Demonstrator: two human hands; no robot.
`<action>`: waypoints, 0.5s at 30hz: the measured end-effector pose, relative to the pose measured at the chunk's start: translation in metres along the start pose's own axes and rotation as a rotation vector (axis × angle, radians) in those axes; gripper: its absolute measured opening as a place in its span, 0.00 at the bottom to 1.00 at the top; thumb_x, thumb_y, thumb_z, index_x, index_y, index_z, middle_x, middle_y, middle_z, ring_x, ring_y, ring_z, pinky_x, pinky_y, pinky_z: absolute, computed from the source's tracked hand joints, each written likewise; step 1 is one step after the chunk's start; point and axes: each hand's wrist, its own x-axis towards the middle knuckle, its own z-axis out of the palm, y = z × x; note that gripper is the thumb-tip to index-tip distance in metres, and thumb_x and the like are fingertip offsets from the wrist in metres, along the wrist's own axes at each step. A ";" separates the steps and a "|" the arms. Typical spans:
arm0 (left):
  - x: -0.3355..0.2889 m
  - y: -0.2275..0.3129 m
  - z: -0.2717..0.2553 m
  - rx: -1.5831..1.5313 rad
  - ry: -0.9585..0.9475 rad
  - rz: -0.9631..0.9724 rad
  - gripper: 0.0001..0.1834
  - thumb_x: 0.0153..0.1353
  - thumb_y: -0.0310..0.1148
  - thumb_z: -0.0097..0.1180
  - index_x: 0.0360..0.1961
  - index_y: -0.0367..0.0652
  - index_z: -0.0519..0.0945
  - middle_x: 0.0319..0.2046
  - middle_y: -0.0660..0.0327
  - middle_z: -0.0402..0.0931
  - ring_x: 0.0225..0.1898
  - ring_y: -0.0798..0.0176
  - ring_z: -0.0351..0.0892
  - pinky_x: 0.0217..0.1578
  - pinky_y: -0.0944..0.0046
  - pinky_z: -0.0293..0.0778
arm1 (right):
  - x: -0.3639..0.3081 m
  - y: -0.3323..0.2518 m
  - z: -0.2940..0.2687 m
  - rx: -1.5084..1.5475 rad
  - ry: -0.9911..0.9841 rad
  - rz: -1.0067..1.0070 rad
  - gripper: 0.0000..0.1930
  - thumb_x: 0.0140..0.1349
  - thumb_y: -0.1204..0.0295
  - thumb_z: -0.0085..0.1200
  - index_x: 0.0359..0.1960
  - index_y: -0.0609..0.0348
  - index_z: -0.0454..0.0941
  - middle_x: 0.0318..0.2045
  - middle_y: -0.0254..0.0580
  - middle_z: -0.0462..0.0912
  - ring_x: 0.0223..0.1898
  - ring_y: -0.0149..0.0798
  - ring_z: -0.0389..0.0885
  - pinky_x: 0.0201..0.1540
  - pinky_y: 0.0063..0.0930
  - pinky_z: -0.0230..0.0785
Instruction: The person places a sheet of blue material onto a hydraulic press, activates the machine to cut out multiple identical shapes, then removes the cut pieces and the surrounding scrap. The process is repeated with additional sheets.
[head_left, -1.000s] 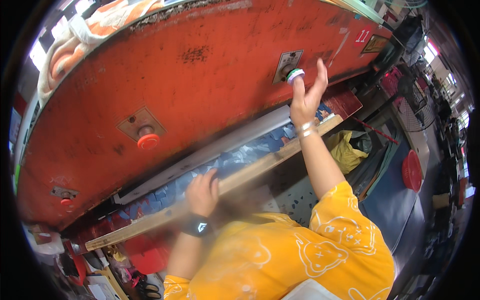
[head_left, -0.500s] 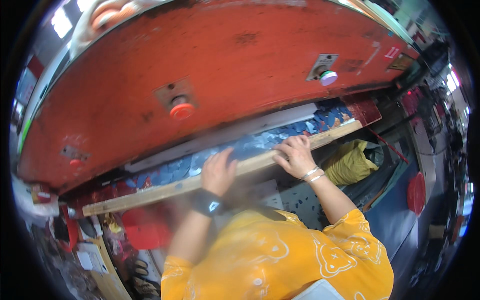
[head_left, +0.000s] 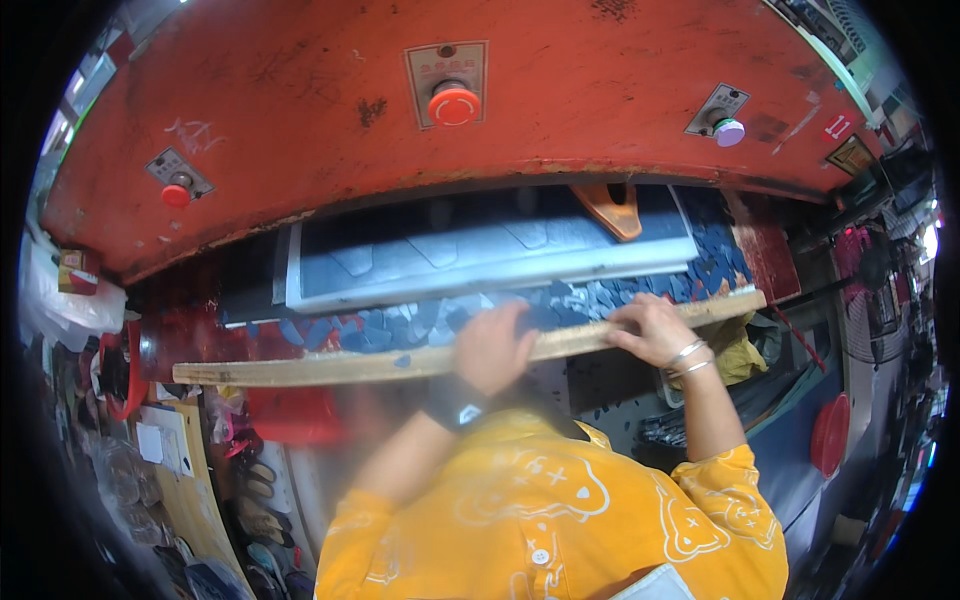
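More of the white-edged board (head_left: 480,283) now shows at twelve o'clock, seemingly within better reach. My right hand (head_left: 650,330) rests half-open, empty, on the wooden bar (head_left: 320,370); my left hand (head_left: 492,350) is blurred, its grip unclear.

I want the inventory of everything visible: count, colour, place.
Metal panel: 1, red, top
Mushroom buttons: 2, red, panel left, middle
Round button: 1, lilac, panel right
White-edged slab: 1, blue, below panel
Tapered piece: 1, orange, on slab
Wooden bar: 1, tan, centre
Flat scraps: many, blue, beyond bar
Round basket: 1, red, right
Smaller clutter: uncountable, mixed, edges
Printed shirt: 1, yellow, bottom
Left hand: 1, bare, at bar
Right hand: 1, bare, at bar
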 end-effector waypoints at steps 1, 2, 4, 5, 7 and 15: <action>0.005 0.000 -0.004 -0.008 -0.031 -0.018 0.17 0.53 0.35 0.61 0.45 0.45 0.76 0.37 0.52 0.80 0.39 0.46 0.78 0.41 0.52 0.75 | 0.013 0.009 -0.017 0.176 -0.147 0.016 0.16 0.55 0.59 0.60 0.37 0.59 0.83 0.39 0.48 0.80 0.40 0.50 0.78 0.47 0.40 0.70; 0.010 0.001 -0.010 0.014 -0.111 -0.018 0.18 0.53 0.35 0.61 0.45 0.45 0.76 0.37 0.52 0.80 0.39 0.45 0.79 0.40 0.51 0.75 | 0.023 0.014 -0.029 0.446 -0.130 0.091 0.17 0.54 0.61 0.60 0.39 0.60 0.82 0.39 0.48 0.80 0.40 0.49 0.79 0.47 0.40 0.71; 0.024 0.000 -0.024 0.000 -0.271 -0.009 0.19 0.53 0.37 0.61 0.47 0.45 0.76 0.37 0.52 0.80 0.37 0.45 0.79 0.39 0.49 0.75 | 0.051 0.023 -0.046 0.577 0.147 0.165 0.20 0.53 0.64 0.62 0.46 0.62 0.79 0.41 0.49 0.79 0.43 0.48 0.79 0.50 0.39 0.70; 0.031 -0.001 -0.032 -0.002 -0.289 0.015 0.18 0.54 0.36 0.61 0.46 0.47 0.77 0.36 0.54 0.79 0.36 0.47 0.79 0.39 0.51 0.76 | 0.069 0.027 -0.052 0.449 0.398 0.111 0.23 0.52 0.66 0.62 0.50 0.63 0.77 0.43 0.49 0.79 0.45 0.48 0.78 0.53 0.38 0.69; 0.050 -0.008 -0.050 -0.018 -0.201 0.052 0.15 0.54 0.35 0.61 0.44 0.49 0.79 0.33 0.56 0.77 0.35 0.48 0.79 0.36 0.54 0.77 | 0.109 0.030 -0.056 0.099 0.533 0.069 0.38 0.47 0.60 0.67 0.60 0.58 0.66 0.57 0.54 0.69 0.58 0.53 0.67 0.61 0.41 0.59; 0.142 -0.102 -0.132 0.095 0.136 -0.190 0.12 0.58 0.28 0.57 0.43 0.39 0.81 0.32 0.57 0.78 0.28 0.63 0.76 0.31 0.68 0.72 | 0.180 0.013 -0.033 -0.139 0.366 0.249 0.44 0.40 0.54 0.66 0.63 0.49 0.65 0.65 0.56 0.57 0.62 0.58 0.57 0.63 0.49 0.52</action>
